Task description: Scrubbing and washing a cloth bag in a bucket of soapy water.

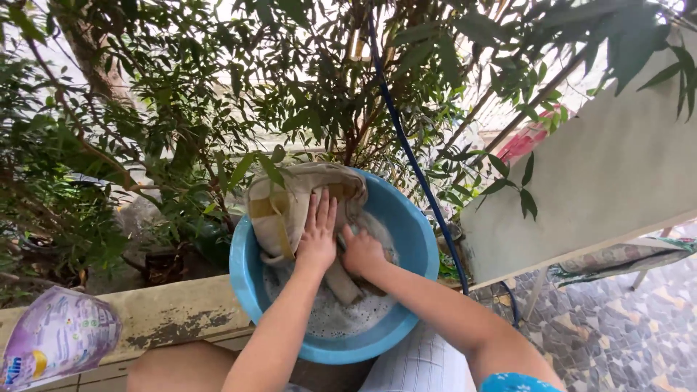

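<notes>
A round blue basin (pixel 414 239) with soapy water rests on a low concrete ledge (pixel 174 312) in front of me. A beige cloth bag with tan straps (pixel 290 203) hangs over the basin's far left rim and dips into the suds. My left hand (pixel 317 236) lies flat on the bag, fingers spread, pressing it down. My right hand (pixel 361 252) is closed on a fold of the wet bag beside the left hand, above the foam.
A purple detergent pouch (pixel 54 337) lies on the ledge at the lower left. Dense leafy bushes (pixel 145 109) stand behind the basin. A blue hose (pixel 414 160) runs down past the basin's right. A pale slanted board (pixel 602 181) and patterned tile floor (pixel 617 327) are to the right.
</notes>
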